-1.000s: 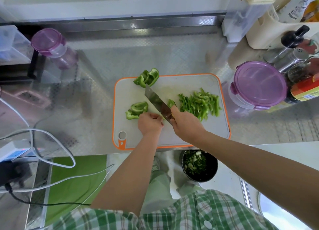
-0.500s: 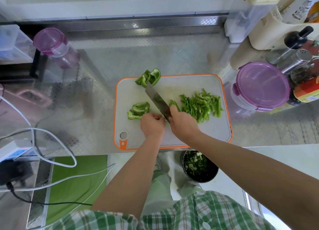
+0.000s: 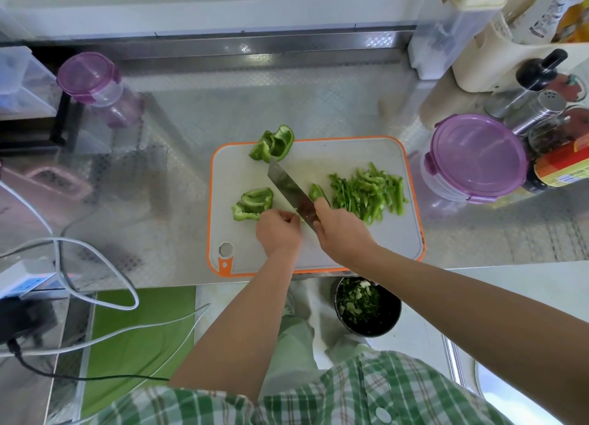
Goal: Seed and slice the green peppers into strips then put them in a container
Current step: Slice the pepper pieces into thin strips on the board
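Frame centre: the right hand [image 3: 342, 233] grips a broad steel knife [image 3: 288, 188] angled over the white, orange-rimmed cutting board [image 3: 350, 246]. The left hand [image 3: 279, 231] curls beside the blade, its hold hidden. Sliced green pepper strips [image 3: 369, 192] lie heaped right, probably to keep them apart from the uncut green pepper pieces [image 3: 255, 203] at left.

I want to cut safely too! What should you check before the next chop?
1. Grip of the right hand on the broad steel knife: ok, fingers curl round it.
2. Fingers of the left hand curled in beside the blade: ok.
3. Something to cut held steady under that hand: cannot tell, hidden.
4. White cutting board with orange rim lying flat on the counter: ok.
5. Pile of green pepper strips apart from the blade: ok.
6. Round clear container with purple lid open for strips: not ok, lid on.
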Tool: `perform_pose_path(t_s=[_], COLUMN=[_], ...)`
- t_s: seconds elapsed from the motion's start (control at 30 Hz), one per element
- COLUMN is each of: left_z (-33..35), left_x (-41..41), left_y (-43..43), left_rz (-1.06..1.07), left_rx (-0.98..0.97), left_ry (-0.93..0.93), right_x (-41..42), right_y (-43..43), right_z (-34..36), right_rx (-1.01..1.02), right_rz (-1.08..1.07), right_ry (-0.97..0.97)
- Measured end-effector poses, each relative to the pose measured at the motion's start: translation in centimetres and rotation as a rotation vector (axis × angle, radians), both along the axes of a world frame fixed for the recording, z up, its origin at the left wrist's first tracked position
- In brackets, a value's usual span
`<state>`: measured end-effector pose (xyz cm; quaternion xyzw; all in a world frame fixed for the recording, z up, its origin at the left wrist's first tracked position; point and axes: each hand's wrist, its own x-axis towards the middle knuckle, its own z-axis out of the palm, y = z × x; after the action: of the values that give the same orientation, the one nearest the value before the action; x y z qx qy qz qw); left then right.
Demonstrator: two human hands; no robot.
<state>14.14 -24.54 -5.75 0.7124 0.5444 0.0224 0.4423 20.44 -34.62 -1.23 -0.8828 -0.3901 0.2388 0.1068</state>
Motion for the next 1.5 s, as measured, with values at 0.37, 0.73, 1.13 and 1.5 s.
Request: perform_pose_path(t_s=[0.37,0.73,1.13,1.5], left_z=[0.2,1.2,1.8,1.2], left_x=[0.1,0.0,-0.1,0.1], left_y=[0.2,0.1,-0.3,-0.6], left_rz=[-0.069,-0.170,-0.225,-0.204], left_rx=[0.070,0.117,0.164,0.197], left_ry=[0.019,0.057,0.095,0.077], right_x=[-0.4,0.6,0.0,-0.3], right_y=[1.0,-0.1,0.0,0.2], right_z=[-0.7,-0.4,-0.4,-1.2], right_rx=[-0.065,0.050,0.014,-0.022], right_rz=[-0.021,-0.035,-0.056,-0.064], right_ry=[-0.020,0.013,0.046,0.008])
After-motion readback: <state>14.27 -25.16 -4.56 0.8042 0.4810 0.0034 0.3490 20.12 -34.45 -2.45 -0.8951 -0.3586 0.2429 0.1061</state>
